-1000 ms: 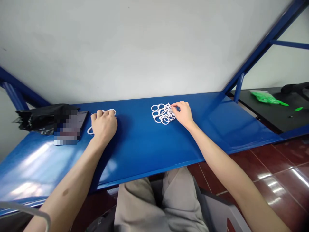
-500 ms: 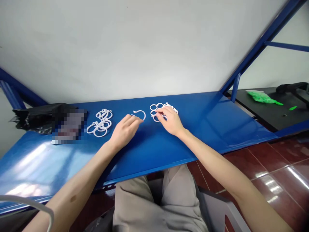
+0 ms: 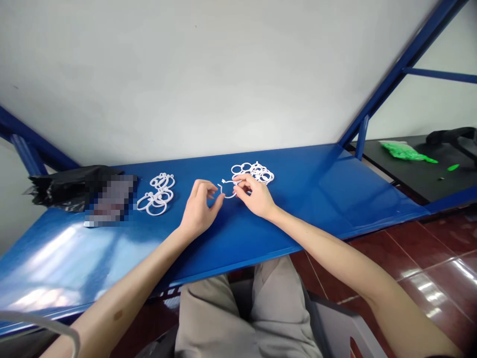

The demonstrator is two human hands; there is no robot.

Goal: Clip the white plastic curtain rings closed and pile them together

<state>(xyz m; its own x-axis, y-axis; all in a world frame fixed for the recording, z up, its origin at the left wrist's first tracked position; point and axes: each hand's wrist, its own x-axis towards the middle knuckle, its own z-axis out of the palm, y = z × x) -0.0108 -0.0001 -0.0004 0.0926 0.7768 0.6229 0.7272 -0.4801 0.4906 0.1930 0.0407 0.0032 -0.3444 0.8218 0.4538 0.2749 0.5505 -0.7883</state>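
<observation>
An opened white plastic ring (image 3: 230, 197), like a shower curtain ring, is between my hands with its gap toward the left. My right hand (image 3: 257, 196) pinches the ring's right side. My left hand (image 3: 201, 204) is at the other side, fingers curved and apart from the thumb. Its thumb tip is at the ring's edge; whether it touches I cannot tell. Behind my right hand lies a pile of white rings (image 3: 263, 174), partly covered by the fingers. Another group of white rings (image 3: 156, 204) lies to the left of my left hand.
The blue table (image 3: 298, 199) meets a pale wall at its back. On its left are a black plastic bag (image 3: 63, 186) and a blurred-out flat object (image 3: 114, 199). A green bag (image 3: 404, 150) rests on a black table at the right, beyond a blue frame post.
My right hand has come away from the right pile and now grips the opened ring. My left hand, closed at the ring before, has spread its fingers. The ring has moved slightly right and nearer.
</observation>
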